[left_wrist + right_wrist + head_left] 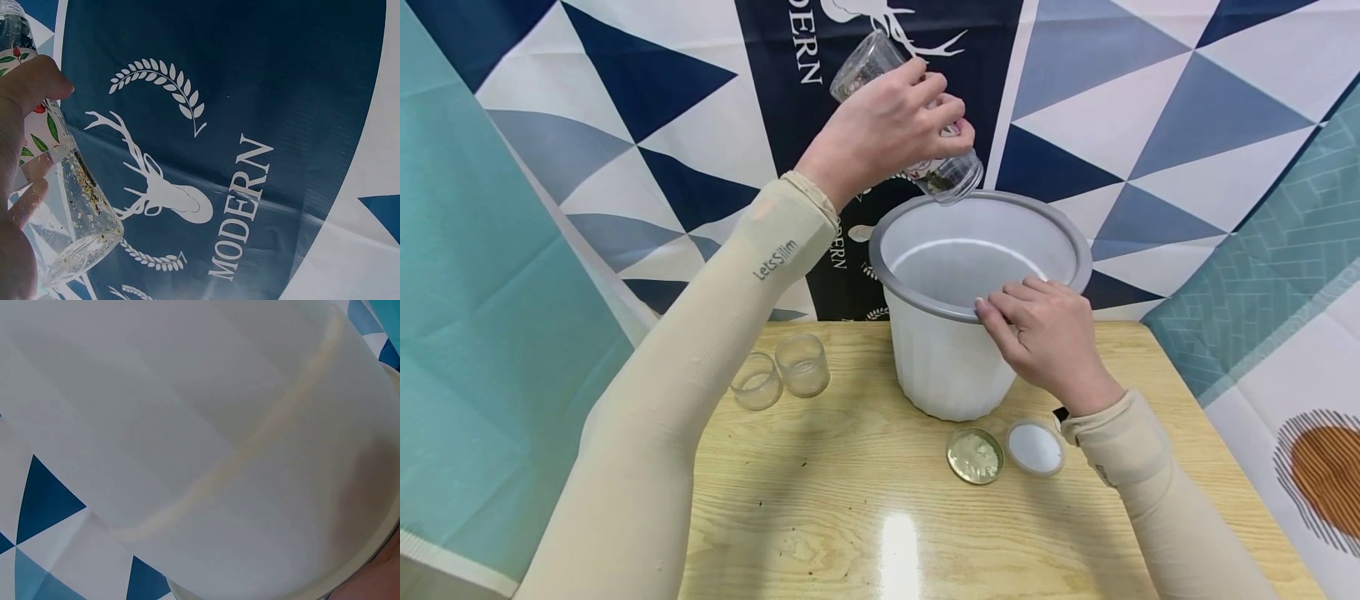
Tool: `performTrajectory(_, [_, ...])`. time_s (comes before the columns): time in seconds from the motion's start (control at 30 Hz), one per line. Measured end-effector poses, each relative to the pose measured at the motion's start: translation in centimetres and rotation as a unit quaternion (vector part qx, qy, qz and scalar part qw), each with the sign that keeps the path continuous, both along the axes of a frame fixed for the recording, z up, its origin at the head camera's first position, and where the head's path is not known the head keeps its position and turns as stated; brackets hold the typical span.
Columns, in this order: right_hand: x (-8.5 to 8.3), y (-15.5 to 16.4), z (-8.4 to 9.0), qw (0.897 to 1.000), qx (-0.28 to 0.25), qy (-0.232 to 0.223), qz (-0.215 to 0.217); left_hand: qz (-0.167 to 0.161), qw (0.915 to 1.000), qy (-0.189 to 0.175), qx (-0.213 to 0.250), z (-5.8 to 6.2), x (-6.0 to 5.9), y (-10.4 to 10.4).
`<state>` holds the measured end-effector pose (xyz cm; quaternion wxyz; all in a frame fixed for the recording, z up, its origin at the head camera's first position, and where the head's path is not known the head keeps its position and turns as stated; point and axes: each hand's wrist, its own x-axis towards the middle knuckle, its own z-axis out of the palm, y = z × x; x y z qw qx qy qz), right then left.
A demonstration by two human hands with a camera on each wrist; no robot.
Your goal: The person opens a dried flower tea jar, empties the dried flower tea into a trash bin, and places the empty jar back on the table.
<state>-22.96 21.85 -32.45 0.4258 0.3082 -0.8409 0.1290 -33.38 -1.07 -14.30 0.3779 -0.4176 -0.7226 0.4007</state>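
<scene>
My left hand (898, 117) grips a clear jar (867, 65) around its middle, tilted with its mouth down over the far rim of a white bucket (951, 371). A label with red and green plant prints wraps the jar, as the left wrist view shows. Small dry bits cling inside the jar (87, 212) near its base, and darker material lies by the mouth. With fingers curled over the grey rim (917, 296), my right hand (1048, 337) holds the bucket at its near right side. The bucket's wall (187, 394) fills most of the right wrist view.
Two short clear cups (802, 367) stand on the wooden table (820, 517), left of the bucket. In front of it lie a gold lid (975, 456) and a white round lid (1035, 447). Dark specks dot the tabletop. A patterned cloth (692, 92) hangs right behind.
</scene>
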Motion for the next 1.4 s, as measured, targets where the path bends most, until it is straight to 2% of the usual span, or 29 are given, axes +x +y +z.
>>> performTrajectory(0.23, [0.0, 0.0, 0.0, 1.000, 0.000, 0.003, 0.000, 0.005, 0.9988, 0.025, -0.042, 0.0, 0.1, 0.5])
performTrajectory(0.4, [0.1, 0.1, -0.1, 1.000, 0.001, 0.001, -0.001, 0.015, 0.9940, 0.047, -0.098, 0.4, 0.1, 1.1])
performTrajectory(0.57, [0.1, 0.2, -0.1, 1.000, 0.003, -0.001, -0.004, 0.006, 0.9897, 0.070, -0.125, 0.3, 0.2, 1.4])
performTrajectory(0.9, [0.2, 0.2, -0.1, 1.000, -0.003, -0.004, 0.000, -0.052, 0.9823, 0.128, -0.127, -1.0, -0.4, 1.2])
performTrajectory(1.13, [0.1, 0.1, 0.0, 1.000, -0.002, -0.008, -0.004, -0.086, 0.9695, 0.187, -0.134, -1.6, -0.8, 1.4])
performTrajectory(1.27, [0.1, 0.1, 0.1, 1.000, -0.002, -0.008, -0.005, -0.093, 0.9687, 0.186, -0.136, -1.7, -0.9, 1.7])
performTrajectory(1.4, [0.1, 0.0, 0.1, 1.000, -0.003, -0.009, -0.005, -0.100, 0.9732, 0.157, -0.135, -1.8, -0.9, 1.8])
